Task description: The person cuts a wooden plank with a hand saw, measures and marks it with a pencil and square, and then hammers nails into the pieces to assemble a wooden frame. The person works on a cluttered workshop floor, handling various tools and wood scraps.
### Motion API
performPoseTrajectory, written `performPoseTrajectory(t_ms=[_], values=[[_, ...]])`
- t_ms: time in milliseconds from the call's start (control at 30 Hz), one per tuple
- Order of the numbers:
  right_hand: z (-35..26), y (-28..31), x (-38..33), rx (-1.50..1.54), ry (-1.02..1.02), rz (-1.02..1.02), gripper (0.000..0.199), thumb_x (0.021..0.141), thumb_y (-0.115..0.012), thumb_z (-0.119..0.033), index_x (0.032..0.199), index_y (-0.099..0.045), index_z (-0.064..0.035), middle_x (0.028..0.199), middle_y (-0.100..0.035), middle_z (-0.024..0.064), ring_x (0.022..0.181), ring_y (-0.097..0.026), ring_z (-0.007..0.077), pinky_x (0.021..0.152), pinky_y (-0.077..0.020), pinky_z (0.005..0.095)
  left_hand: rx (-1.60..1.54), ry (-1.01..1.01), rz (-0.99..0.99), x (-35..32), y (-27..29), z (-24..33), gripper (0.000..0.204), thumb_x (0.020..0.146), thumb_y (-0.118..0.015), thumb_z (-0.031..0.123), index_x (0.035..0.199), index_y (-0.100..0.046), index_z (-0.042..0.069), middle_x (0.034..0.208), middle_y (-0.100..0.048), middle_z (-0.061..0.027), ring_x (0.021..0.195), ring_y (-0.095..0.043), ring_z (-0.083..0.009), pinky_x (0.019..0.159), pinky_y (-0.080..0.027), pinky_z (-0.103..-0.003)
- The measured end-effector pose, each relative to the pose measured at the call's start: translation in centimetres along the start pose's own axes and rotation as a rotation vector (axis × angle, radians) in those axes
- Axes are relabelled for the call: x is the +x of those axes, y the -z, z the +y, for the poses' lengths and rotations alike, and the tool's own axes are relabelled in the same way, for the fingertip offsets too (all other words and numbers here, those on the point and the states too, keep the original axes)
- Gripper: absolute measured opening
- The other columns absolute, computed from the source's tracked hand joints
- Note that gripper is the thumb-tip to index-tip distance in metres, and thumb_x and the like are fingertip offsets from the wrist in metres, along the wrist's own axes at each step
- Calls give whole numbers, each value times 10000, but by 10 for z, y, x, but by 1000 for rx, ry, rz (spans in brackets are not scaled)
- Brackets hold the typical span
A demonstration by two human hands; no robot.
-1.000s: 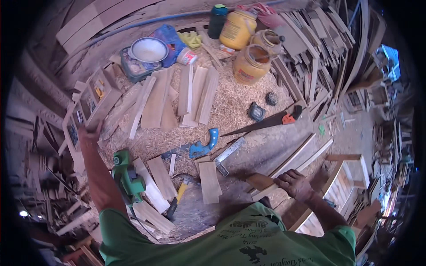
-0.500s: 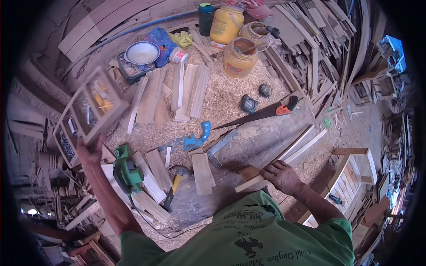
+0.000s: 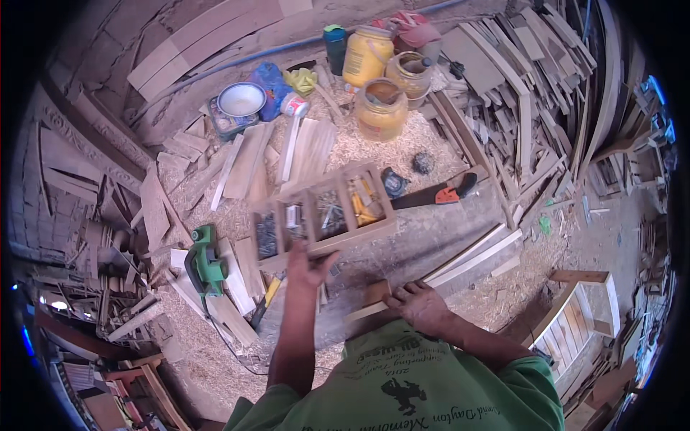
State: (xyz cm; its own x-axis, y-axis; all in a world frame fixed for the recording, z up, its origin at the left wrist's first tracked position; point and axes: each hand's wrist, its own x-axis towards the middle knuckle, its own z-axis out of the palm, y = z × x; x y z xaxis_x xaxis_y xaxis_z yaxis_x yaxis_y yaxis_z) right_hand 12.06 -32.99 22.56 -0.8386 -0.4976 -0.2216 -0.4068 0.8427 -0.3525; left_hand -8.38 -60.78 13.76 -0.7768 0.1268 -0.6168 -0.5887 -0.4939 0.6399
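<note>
My left hand (image 3: pixel 309 267) grips the near side of a wooden compartment tray (image 3: pixel 353 238), held up over the middle of the bench. Its compartments hold dark nails or screws, small metal pieces and yellow pieces (image 3: pixel 365 201). My right hand (image 3: pixel 422 307) is closed over a pale wooden strip (image 3: pixel 365 312) close to my body, beside a small brown wood block (image 3: pixel 378 292). Long pale strips (image 3: pixel 474 257) extend beyond that hand to the right; whether they join the gripped piece is hidden. Under the tray, a hammer (image 3: pixel 270 294) shows its yellow handle.
A green electric planer (image 3: pixel 210 264) and its cord lie at left. Behind the tray are a handsaw (image 3: pixel 431 196), a tape measure (image 3: pixel 393 182) and yellow jars (image 3: pixel 381 115). Stacked boards (image 3: pixel 496 79) fill the back right. A wooden frame (image 3: pixel 575 316) stands at right.
My left hand has carried the tray from the far left to the bench's middle, covering the blue-handled saw. My right hand stays on the strip. The whole view has shifted slightly.
</note>
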Motion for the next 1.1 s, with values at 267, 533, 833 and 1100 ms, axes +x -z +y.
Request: performPoseTrajectory(t_ms=[267, 533, 833, 1100], values=[[5, -8, -9, 26, 22, 43, 416, 1000, -594, -174, 1409, -622, -98, 1337, -692, 149, 1232, -691, 329, 1105, -513, 468, -420, 236, 198, 59, -112, -100, 447, 1088, -553, 354, 1468, -578, 120, 1557, -543, -227, 1473, -499, -480, 1192, -427, -797], [9, -10, -10, -12, 61, 50, 480, 975, -626, -177, 1447, -610, -95, 1315, -705, 137, 1211, -691, 334, 1112, -511, 472, -414, 110, 291, 106, -118, -121, 434, 1041, -603, 321, 1439, -587, 148, 1566, -506, -203, 1423, -525, -426, 1142, -530, -727], [9, -10, 3, 91, 30, 131, 523, 885, -705, -182, 1401, -667, -101, 1313, -714, 121, 1218, -674, 337, 1119, -511, 468, 240, 192, -111, 3, -54, -39, 530, 1101, -633, 371, 1454, -600, -23, 1406, -692, -219, 1242, -716, -372, 1117, -596, -518], [-5, -5, 18, -56, -80, 176, 475, 889, -677, -62, 1358, -704, -133, 1231, -728, 80, 1189, -683, 311, 1110, -513, 455, 761, -442, 298, -54, 160, -10, 284, 1042, -697, 264, 1188, -767, 30, 1072, -784, -102, 938, -776, -260, 827, -639, -367]])
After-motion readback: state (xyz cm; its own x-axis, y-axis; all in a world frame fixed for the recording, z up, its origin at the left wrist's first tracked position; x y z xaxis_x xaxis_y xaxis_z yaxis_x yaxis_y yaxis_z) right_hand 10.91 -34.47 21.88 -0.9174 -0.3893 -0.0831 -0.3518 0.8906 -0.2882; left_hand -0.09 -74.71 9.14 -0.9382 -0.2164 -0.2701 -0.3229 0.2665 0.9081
